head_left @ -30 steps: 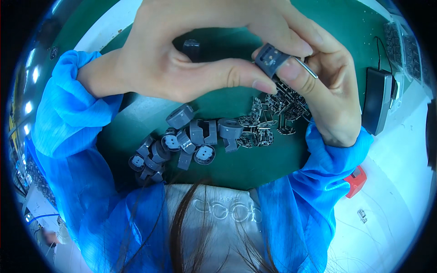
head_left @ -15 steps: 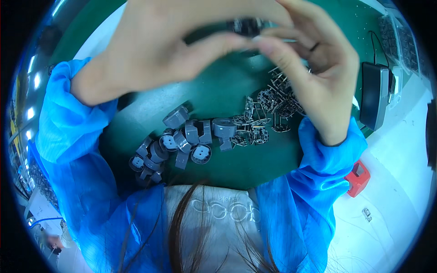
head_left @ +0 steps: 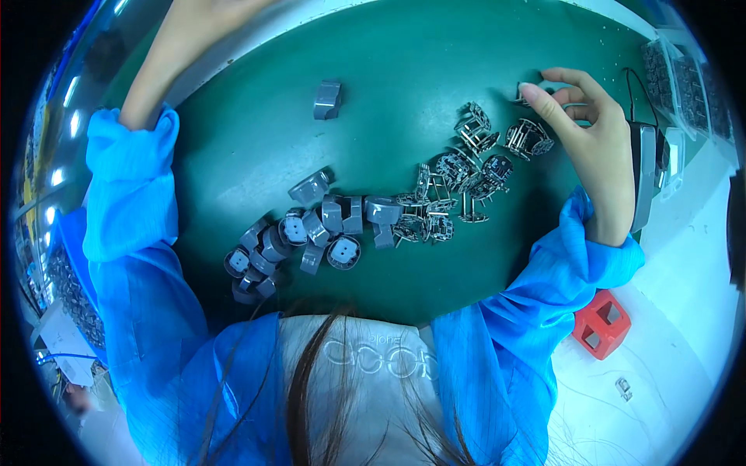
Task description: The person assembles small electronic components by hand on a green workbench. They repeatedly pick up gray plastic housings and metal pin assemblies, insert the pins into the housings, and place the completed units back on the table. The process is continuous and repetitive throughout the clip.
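Green matting covered the tabletop [head_left: 404,54] under scattered grey housings [head_left: 326,225]. Both hands had parted since earlier; the right hand [head_left: 598,140] pinched a metal part [head_left: 522,95], the left hand's grip unseen.

One grey plastic housing [head_left: 327,99] lay alone on the green bench [head_left: 404,70]. A cluster of roughly a dozen grey housings [head_left: 311,233] lay in an overlapping row nearer the person; the exact number could not be told, since several covered one another. About ten dark metal-pinned inserts [head_left: 466,175] were scattered to the right of them, again too tangled for a sure count. One red block [head_left: 601,324] with two square openings, one black flat device [head_left: 643,175] and two clear trays [head_left: 684,78] lay off the bench. Two hands were in view, the left hand [head_left: 186,31] and the right hand [head_left: 594,136].
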Tool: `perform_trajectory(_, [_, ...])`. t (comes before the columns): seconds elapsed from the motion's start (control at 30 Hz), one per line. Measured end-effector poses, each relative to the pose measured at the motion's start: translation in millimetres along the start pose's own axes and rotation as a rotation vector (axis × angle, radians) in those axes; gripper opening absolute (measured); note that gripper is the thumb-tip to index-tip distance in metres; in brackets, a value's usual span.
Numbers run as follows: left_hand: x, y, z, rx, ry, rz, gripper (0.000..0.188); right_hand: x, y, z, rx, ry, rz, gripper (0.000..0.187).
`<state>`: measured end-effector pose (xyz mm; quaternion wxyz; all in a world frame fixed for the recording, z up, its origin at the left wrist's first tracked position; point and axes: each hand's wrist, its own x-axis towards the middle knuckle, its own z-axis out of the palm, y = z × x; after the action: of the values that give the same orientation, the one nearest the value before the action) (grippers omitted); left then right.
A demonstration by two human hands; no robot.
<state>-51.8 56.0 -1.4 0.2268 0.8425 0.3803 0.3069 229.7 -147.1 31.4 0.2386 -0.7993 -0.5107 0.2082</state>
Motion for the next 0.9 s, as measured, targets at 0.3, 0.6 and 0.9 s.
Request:
perform_trajectory(0.3, [-51.3,48.8,2.2,-0.273,-0.651,0.23,0.021,-2.4,-10.2,18.7,0.23,-0.072,-0.241,0.023])
perform_trajectory(0.6, [-67.1,86.0,55.7,-0.813,-0.436,-0.064,0.026,-0.6,-10.4,34.1,0.467,-0.092,-0.253,0.018])
perform_trajectory(0.9, [-61.8,88.1,49.8,-0.531,-0.536,-0.132,0.024,-3.9,-27.2,37.7,0.804,0.019,-0.28,0.028])
